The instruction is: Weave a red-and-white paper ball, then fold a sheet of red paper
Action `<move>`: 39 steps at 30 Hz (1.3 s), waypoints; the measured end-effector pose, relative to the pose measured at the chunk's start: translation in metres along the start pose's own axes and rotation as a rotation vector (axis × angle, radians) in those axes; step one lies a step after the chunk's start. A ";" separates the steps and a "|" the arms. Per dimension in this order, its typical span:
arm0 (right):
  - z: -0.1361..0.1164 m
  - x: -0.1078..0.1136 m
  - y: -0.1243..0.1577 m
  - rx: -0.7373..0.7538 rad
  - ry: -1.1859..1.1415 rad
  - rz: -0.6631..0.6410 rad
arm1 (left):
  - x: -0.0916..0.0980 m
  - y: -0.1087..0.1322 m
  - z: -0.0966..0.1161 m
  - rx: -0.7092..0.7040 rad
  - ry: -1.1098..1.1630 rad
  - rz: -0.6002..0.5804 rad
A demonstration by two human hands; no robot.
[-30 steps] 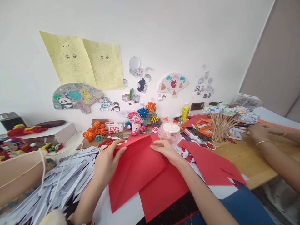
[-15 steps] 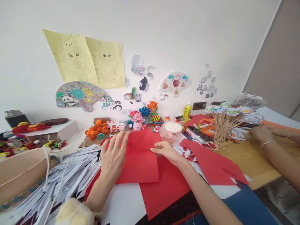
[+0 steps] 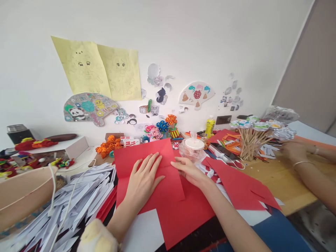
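Note:
A creased sheet of red paper point(image 3: 173, 182) lies in front of me, its far edge slightly raised. My left hand point(image 3: 144, 175) rests on it with the fingers stretched out and the thumb apart. At the sheet's right edge, my right hand point(image 3: 191, 170) pinches the paper between thumb and fingers, near a crosswise crease. Below is a second red sheet point(image 3: 183, 224), partly covered. White paper point(image 3: 147, 231) shows under both at the front.
To the left are a heap of folded white paper strips point(image 3: 86, 189) and a pink basket point(image 3: 26, 185). A lidded plastic cup point(image 3: 193, 145) stands behind my right hand. Paper flowers on sticks point(image 3: 252, 140) stand near another person's hands point(image 3: 294, 152) at right.
My left hand has moved from the sheet's upper left edge to its middle and now lies flat. The sheet has turned slightly. My right hand keeps to the right edge.

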State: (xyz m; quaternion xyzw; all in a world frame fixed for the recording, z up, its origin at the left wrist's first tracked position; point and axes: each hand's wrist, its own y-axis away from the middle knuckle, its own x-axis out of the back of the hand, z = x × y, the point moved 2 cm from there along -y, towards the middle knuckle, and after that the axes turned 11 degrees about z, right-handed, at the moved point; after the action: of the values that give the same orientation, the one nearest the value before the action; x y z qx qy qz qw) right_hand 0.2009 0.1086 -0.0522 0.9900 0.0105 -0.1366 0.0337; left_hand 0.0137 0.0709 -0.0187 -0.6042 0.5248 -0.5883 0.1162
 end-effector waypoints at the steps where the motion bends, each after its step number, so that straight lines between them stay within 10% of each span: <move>1: 0.000 0.000 0.001 -0.002 -0.002 -0.004 | -0.001 0.001 -0.001 0.017 0.011 -0.018; 28: 0.003 0.010 -0.007 -0.016 -0.150 0.124 | -0.002 0.008 -0.012 0.192 0.055 -0.017; 34: 0.000 0.006 -0.005 0.001 -0.213 0.111 | 0.010 0.010 -0.039 0.667 0.060 0.040; 39: -0.005 0.006 -0.006 0.042 -0.227 0.087 | 0.015 0.013 -0.059 1.070 0.640 0.036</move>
State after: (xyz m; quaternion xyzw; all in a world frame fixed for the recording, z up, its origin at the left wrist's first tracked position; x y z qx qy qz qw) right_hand 0.2074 0.1148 -0.0492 0.9682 -0.0394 -0.2463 0.0199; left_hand -0.0458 0.0820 -0.0035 -0.2471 0.1764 -0.9194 0.2500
